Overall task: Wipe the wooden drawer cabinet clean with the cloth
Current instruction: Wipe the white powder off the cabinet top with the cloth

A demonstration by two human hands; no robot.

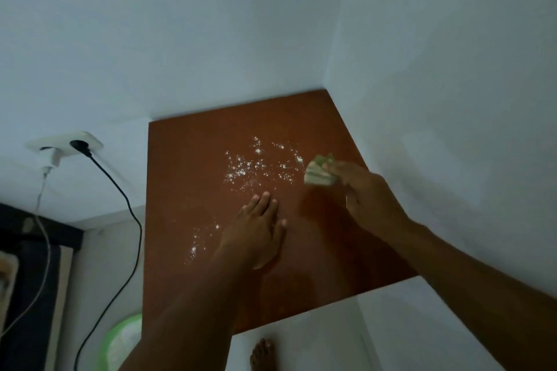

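cabinet: the wooden drawer cabinet (pixel 187 265) stood in a corner, walls along its far and right sides; only its reddish-brown top showed, no drawers in view.
dirt: white powder (pixel 256 169) lay scattered over the far middle of the top, with a smaller patch (pixel 200 239) nearer, toward the left edge.
cloth: the cloth (pixel 319 173), pale and greenish, was bunched up on the right part of the top, just right of the far powder.
right hand: the right hand (pixel 364 190) had its grip pinched around the cloth, pressing it toward the wood; the hand was blurred, so it was likely in motion.
left hand: the left hand (pixel 259 229) lay flat on the top, grip spread and holding nothing, between the two powder patches, seemingly bracing.
step: wiping looked barely begun, since most of the powder was still unswept.
next move: it called for a sweep of the cloth leftward through the far powder, gathering rather than scattering it, then the near patch; the left hand would need to lift clear.
surroundings: a wall socket (pixel 75 144) with a black cable (pixel 132 220) sat left of the cabinet; a bare foot (pixel 262 354) showed on the floor at the near edge.
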